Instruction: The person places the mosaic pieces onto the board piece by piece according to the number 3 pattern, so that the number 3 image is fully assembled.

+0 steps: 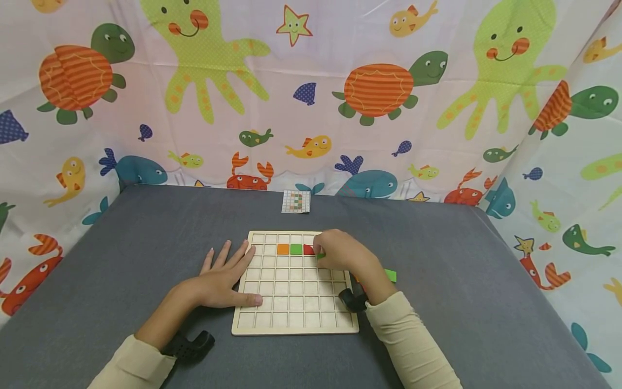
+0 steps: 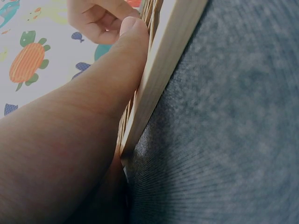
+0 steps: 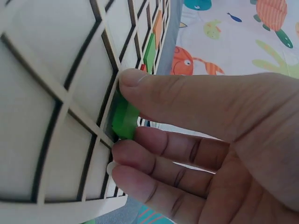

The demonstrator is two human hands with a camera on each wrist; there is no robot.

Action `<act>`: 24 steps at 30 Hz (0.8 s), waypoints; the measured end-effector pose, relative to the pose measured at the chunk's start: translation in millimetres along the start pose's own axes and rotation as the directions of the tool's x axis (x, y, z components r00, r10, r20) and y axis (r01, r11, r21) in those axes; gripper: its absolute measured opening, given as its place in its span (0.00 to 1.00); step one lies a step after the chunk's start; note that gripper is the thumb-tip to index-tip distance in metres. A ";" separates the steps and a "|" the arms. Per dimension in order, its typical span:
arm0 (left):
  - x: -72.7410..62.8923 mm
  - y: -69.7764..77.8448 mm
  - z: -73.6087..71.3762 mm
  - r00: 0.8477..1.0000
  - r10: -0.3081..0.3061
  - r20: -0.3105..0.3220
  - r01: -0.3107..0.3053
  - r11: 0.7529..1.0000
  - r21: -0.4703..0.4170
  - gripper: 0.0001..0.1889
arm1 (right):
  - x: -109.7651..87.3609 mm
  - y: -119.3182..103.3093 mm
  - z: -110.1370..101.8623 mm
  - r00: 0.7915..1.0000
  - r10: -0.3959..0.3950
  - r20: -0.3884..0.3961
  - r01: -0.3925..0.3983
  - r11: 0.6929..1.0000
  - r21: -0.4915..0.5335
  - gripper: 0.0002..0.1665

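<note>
Your R hand grip pinching green tile on grid board at 1 o'clock, L hand flat w/ fingers apart, steadying board's 9 o'clock edge

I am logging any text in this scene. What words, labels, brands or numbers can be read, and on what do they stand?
None: no readable word, brand or number shows in any view.
The small card at the table's far edge bears only a grid with coloured squares, too small to read further.
The wooden grid board and the curtain carry no lettering.

Left hand flat, thumb along wooden board edge.
</note>
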State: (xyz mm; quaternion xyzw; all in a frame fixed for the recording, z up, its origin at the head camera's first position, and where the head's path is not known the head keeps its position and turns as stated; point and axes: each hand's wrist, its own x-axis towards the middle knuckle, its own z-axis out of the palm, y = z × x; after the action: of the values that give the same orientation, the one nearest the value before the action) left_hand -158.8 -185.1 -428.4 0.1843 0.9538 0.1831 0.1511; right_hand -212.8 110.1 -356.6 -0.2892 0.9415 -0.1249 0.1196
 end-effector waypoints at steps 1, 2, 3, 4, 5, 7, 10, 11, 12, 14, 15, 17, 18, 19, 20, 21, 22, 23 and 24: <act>0.2 -0.1 0.3 1.000 -0.002 0.000 0.002 1.000 0.003 0.68 | 0.3 -0.5 0.5 1.000 -0.007 -0.004 0.007 1.000 -0.002 0.07; 0.4 -0.2 0.5 1.000 -0.007 0.001 0.007 1.000 0.005 0.68 | 0.6 -1.0 1.2 1.000 -0.013 -0.007 0.013 1.000 -0.004 0.07; 0.3 -0.2 0.5 1.000 -0.006 -0.001 0.006 1.000 0.006 0.68 | 0.8 -1.6 1.5 1.000 -0.017 -0.009 0.017 1.000 -0.005 0.07; 0.3 -0.2 0.6 1.000 -0.006 -0.002 0.006 1.000 0.005 0.68 | 1.1 -2.2 1.9 1.000 -0.024 -0.013 0.024 1.000 -0.004 0.07; 0.2 -0.1 0.7 1.000 -0.006 -0.004 0.006 1.000 0.004 0.68 | 1.3 -2.8 2.3 1.000 -0.028 -0.015 0.027 1.000 -0.004 0.07; -0.1 0.3 0.5 1.000 -0.008 -0.005 0.008 1.000 0.004 0.69 | 1.6 -4.1 3.0 0.999 -0.036 -0.019 0.035 0.999 -0.006 0.07; -0.6 0.8 0.4 1.000 -0.009 -0.006 0.009 1.000 0.002 0.68 | 2.7 -5.7 4.2 0.998 -0.051 -0.025 0.051 0.999 -0.006 0.08; -0.7 0.9 0.4 1.000 -0.009 -0.006 0.009 1.000 0.002 0.68 | 3.2 -6.2 4.6 0.998 -0.052 -0.024 0.052 0.999 -0.007 0.08; -0.8 0.9 0.4 1.000 -0.008 -0.006 0.008 1.000 0.003 0.68 | 3.6 -6.6 5.0 0.998 -0.054 -0.023 0.054 0.999 -0.008 0.08; -1.0 1.2 0.1 1.000 -0.010 0.000 0.010 1.000 0.003 0.68 | 4.4 -7.7 5.6 0.998 -0.055 -0.023 0.055 0.998 -0.005 0.08; -1.0 1.4 0.0 1.000 -0.012 0.003 0.012 1.000 0.004 0.68 | 4.6 -7.9 6.0 0.998 -0.056 -0.021 0.056 0.998 -0.003 0.08; -0.8 1.2 -0.2 1.000 -0.010 0.004 0.010 1.000 0.002 0.68 | 4.9 -8.4 6.8 0.998 -0.057 -0.020 0.057 0.998 -0.001 0.07; -0.6 1.1 -0.3 1.000 -0.007 0.002 0.007 1.000 0.002 0.68 | 5.0 -8.5 7.1 0.998 -0.060 -0.021 0.060 0.998 0.000 0.07; -0.4 1.0 -0.3 1.000 -0.009 0.004 0.009 1.000 0.001 0.67 | 5.0 -8.7 7.2 0.998 -0.063 -0.023 0.064 0.998 0.001 0.07; -0.3 0.8 -0.2 1.000 -0.004 -0.001 0.004 1.000 -0.001 0.67 | 5.1 -8.6 7.5 0.997 -0.070 -0.025 0.070 0.998 0.002 0.06; -0.1 0.5 -0.1 1.000 -0.006 -0.001 0.006 1.000 0.000 0.67 | 5.0 -8.5 7.8 0.996 -0.080 -0.029 0.080 0.997 0.002 0.06; -0.1 0.5 0.0 1.000 -0.004 -0.003 0.004 1.000 0.001 0.67 | 4.8 -8.6 7.8 0.995 -0.089 -0.034 0.089 0.996 0.002 0.06; 0.1 0.5 0.1 1.000 -0.009 -0.001 0.009 1.000 0.004 0.67 | 4.7 -8.6 7.8 0.994 -0.102 -0.039 0.102 0.995 0.006 0.07; 0.1 0.3 0.2 1.000 -0.006 -0.003 0.006 1.000 0.004 0.68 | 4.7 -8.4 7.9 0.992 -0.115 -0.044 0.116 0.993 0.009 0.08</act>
State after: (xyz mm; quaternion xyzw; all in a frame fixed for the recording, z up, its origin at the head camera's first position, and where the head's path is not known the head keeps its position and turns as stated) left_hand -158.7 -184.8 -428.5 0.1815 0.9549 0.1810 0.1497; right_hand -209.8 99.4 -362.2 -0.3397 0.9248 -0.1435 0.0936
